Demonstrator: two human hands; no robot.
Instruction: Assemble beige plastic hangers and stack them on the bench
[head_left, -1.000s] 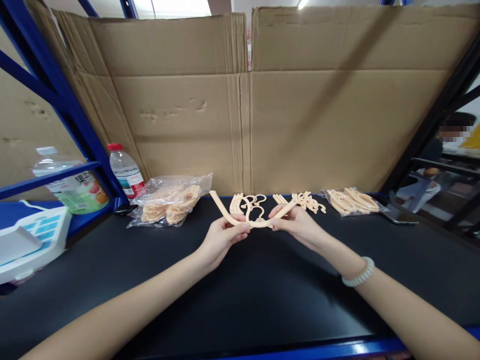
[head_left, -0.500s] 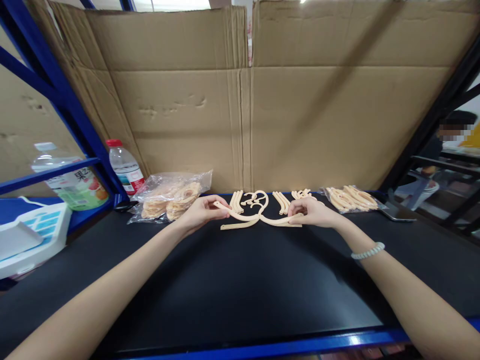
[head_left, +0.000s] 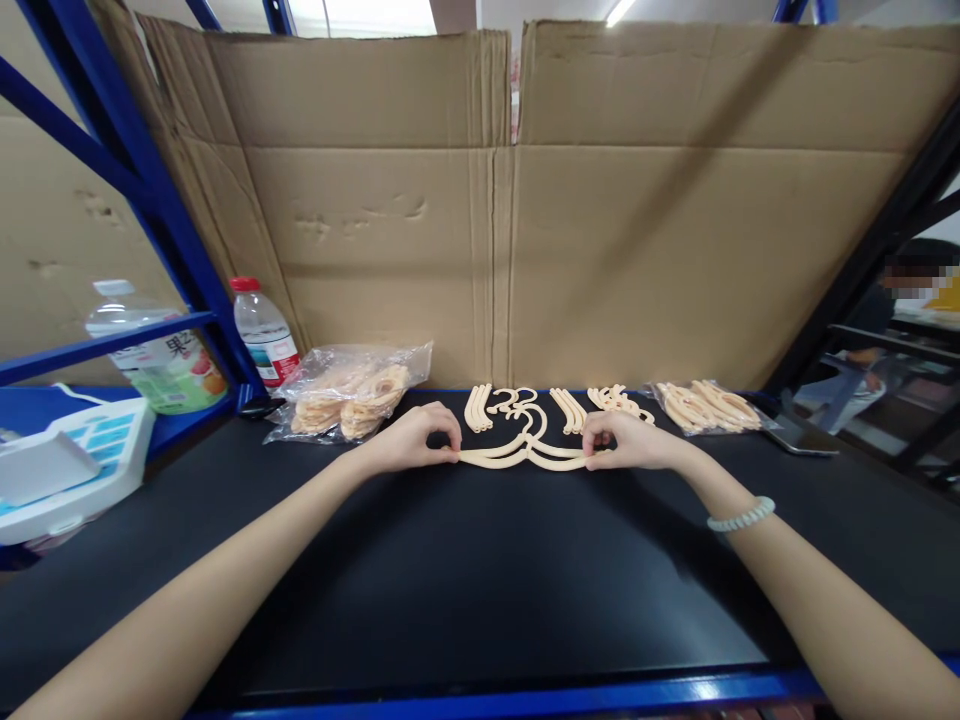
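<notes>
A small cream plastic hanger [head_left: 525, 455] lies flat on the black tabletop [head_left: 465, 580], on top of another one like it. My left hand [head_left: 416, 442] pinches its left arm tip. My right hand [head_left: 626, 442] pinches its right arm tip. Just behind lie loose cream parts: curved arms [head_left: 478, 408], hooks [head_left: 517, 402] and more arm pieces [head_left: 570, 408].
A clear bag of cream parts [head_left: 352, 400] lies at the left, another bag [head_left: 705, 405] at the right. A water bottle [head_left: 262, 330] stands by the blue rack post. A white device [head_left: 67, 470] sits far left. Cardboard sheets [head_left: 615, 220] wall the back. A dark flat object [head_left: 806, 438] lies at the right.
The hanger was held up and bent in a U between both hands; it has been lowered and laid flat on the table, with the hands now at its arm tips.
</notes>
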